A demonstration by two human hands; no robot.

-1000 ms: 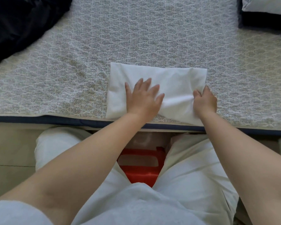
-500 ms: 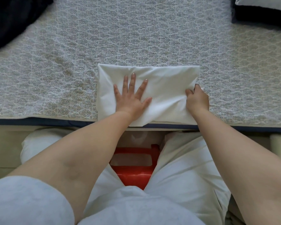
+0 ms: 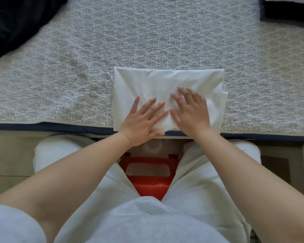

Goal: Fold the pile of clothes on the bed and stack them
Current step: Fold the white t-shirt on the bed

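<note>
A folded white garment [image 3: 158,81] lies as a rectangle on the patterned bed cover [image 3: 165,41], close to the bed's near edge. My left hand [image 3: 144,120] lies flat on its lower middle, fingers spread and straight. Beside it my right hand [image 3: 191,109] presses flat on the cloth too, fingers extended toward the left. The two hands nearly touch at the fingertips. A small fold of fabric sticks out at the garment's right edge.
A dark pile of clothes [image 3: 16,21] sits at the far left of the bed. A dark folded stack [image 3: 288,11] with a pale item on top is at the far right corner. A red stool [image 3: 147,176] shows between my knees.
My right hand let go of the garment's right edge and moved left onto the cloth, laid flat. My left hand stayed flat and slid down and right.
</note>
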